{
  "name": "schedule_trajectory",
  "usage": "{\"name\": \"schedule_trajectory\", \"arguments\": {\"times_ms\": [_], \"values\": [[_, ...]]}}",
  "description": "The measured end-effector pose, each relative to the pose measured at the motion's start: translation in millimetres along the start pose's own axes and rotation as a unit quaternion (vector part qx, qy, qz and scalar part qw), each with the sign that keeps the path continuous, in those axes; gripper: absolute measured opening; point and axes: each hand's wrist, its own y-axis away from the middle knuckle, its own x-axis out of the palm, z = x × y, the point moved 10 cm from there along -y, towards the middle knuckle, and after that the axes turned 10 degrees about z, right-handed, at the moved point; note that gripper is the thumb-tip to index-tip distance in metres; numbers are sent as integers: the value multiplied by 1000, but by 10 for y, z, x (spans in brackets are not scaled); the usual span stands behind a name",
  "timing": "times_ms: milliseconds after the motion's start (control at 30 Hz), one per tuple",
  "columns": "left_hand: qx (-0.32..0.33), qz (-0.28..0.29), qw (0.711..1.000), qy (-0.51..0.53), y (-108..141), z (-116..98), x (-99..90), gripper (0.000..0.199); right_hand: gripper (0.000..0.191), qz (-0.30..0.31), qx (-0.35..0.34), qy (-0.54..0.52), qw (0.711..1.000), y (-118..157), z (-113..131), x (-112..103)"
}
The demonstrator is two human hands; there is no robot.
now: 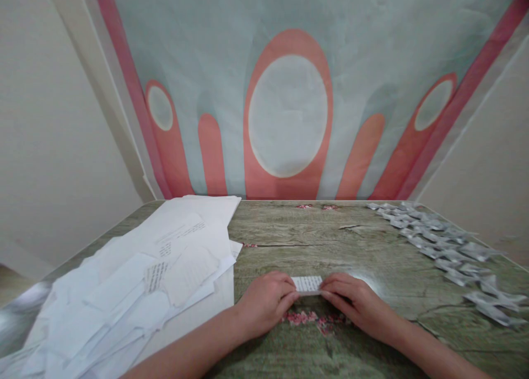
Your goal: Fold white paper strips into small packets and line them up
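Near the front middle of the wood-grain tabletop [285, 247], a small strip of printed paper [306, 285], apparently folded, was held between 2 hands. The left hand [268, 303] had its grip clamped on the left end, and the right hand [359, 297] pinched the opposite end in the same way. Such paper was likely light, easily creased and tearable, stiffer where layered; the 2 short ends seemed sound places for holding, with little force. A heap of loose white sheets and scraps [124, 282] spread along the left, and rows of folded paper pieces [479, 252] lay along the right. The hands covered both ends of the strip, its print was too small for reading, and whether its underside touched the tabletop could not be told. The heap ran off the lower left edge of view.
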Motion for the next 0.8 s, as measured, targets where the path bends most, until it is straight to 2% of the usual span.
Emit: {"name": "schedule_trajectory", "arguments": {"times_ms": [200, 367, 467, 600, 700, 800], "values": [[-5, -31, 998, 59, -46, 126, -34, 27, 26, -2, 42, -53, 998, -149, -106, -105], [-42, -79, 993, 78, -34, 284, -65, 19, 25, -8, 67, -62, 996, -227, -247, -56], [-47, -108, 989, 85, 1, 293, -120, 18, 21, -17, 79, -62, 995, -217, -298, -33], [-12, -126, 992, 4, 63, 25, -188, 25, 18, -25, 80, -66, 994, -198, -301, -33], [24, -74, 992, -97, 87, -274, -35, 29, 16, -30, 76, -70, 994, -199, -289, -46], [30, -29, 990, -132, 116, -391, 161, 53, 18, -31, 71, -73, 994, -209, -281, -49]]}}
